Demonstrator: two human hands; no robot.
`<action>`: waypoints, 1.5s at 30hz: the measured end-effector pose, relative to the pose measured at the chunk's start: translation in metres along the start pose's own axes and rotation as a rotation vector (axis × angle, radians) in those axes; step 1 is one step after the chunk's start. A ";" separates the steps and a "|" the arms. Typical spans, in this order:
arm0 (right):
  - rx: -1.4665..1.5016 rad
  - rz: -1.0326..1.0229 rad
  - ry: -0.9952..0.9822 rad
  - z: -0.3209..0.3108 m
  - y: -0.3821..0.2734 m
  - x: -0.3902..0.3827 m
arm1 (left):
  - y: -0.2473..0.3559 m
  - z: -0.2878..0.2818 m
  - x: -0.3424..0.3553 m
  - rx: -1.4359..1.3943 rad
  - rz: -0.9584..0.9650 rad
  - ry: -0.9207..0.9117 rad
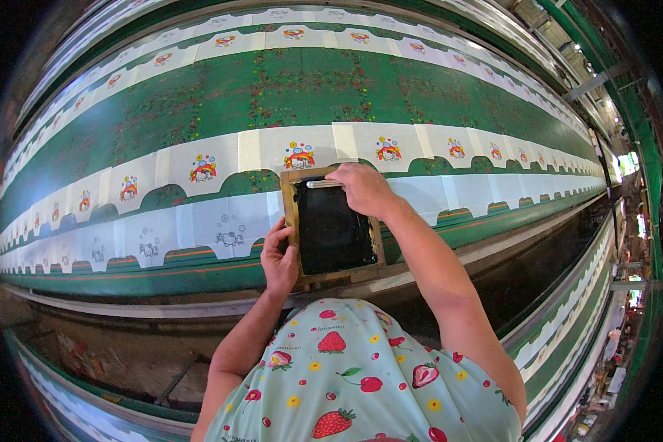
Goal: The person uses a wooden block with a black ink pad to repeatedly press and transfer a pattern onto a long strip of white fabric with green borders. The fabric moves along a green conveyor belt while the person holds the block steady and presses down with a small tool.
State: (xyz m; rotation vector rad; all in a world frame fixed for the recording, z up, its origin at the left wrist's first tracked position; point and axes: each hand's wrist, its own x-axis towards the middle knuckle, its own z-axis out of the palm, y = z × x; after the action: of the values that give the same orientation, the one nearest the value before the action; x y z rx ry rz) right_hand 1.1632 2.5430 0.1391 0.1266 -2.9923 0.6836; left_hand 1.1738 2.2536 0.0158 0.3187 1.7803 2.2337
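A wooden-framed printing screen (334,263) with a black, ink-covered middle lies on the near row of pale cut pieces of cloth or paper. My left hand (280,258) grips the screen's left edge. My right hand (361,188) holds a pale squeegee (320,183) across the top inside of the frame. Left of the screen, the near pieces (184,233) carry black cartoon outlines. The row behind them (261,146) bears colourful rainbow cartoon prints.
A long green table (302,85) with specks of paint runs left to right, with more rows of printed pieces beyond. A metal rail (147,309) follows its near edge. Similar tables (567,313) and green metal framework (633,103) stand at the right.
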 end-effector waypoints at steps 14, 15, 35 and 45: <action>-0.081 0.006 0.037 0.039 -0.074 -0.110 | -0.004 -0.001 0.001 0.059 0.041 0.002; -0.084 -0.001 0.050 0.040 -0.081 -0.119 | -0.004 -0.001 0.001 0.097 0.052 -0.008; 0.338 0.384 0.432 0.027 -0.043 -0.236 | 0.012 0.048 -0.006 0.593 0.327 0.025; 0.481 0.512 0.527 -0.012 0.076 -0.331 | -0.036 0.214 -0.030 0.524 0.378 0.027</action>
State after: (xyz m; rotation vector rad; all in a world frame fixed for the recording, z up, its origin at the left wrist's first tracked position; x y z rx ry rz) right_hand 1.4855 2.6380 0.0888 -0.7003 -2.3034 1.2404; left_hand 1.2760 2.4466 0.0280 0.7881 2.4774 1.9463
